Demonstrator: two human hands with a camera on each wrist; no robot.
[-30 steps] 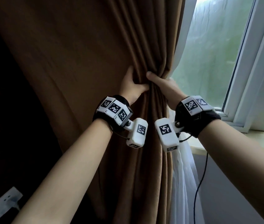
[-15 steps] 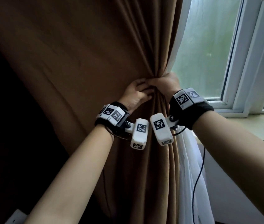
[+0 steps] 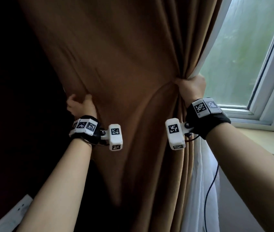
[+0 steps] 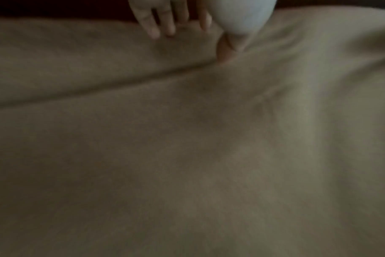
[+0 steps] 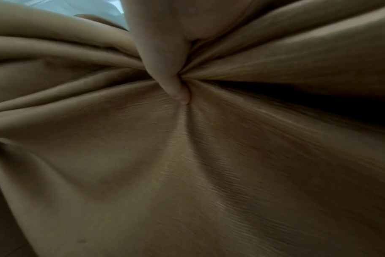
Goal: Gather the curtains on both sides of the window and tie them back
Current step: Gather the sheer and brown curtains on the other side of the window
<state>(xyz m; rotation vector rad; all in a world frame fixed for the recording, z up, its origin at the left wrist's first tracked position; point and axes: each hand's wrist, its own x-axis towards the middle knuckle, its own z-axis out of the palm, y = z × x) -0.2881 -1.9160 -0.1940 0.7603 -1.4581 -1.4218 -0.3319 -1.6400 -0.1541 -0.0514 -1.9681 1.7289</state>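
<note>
A brown curtain (image 3: 124, 64) hangs left of the window (image 3: 243, 47). My right hand (image 3: 189, 87) grips a bunch of its folds near the window-side edge; in the right wrist view the thumb (image 5: 165, 60) digs into the gathered pleats of the curtain (image 5: 187, 156). My left hand (image 3: 81, 104) is at the curtain's far left edge, about level with the right hand. In the blurred left wrist view its fingers (image 4: 160, 26) lie on the fabric (image 4: 187, 139) and the thumb (image 4: 225, 52) presses into a crease, pinching a fold. No tie-back is in view.
A white sheer curtain (image 3: 198, 173) hangs behind the brown one on the right. The pale window sill (image 3: 258, 139) runs to the right, and a black cable (image 3: 208, 190) dangles below it. A white socket strip (image 3: 15, 213) shows at lower left against a dark wall.
My left hand has let go of the gathered bunch and moved left to the curtain's far edge. The right hand still holds the bunch.
</note>
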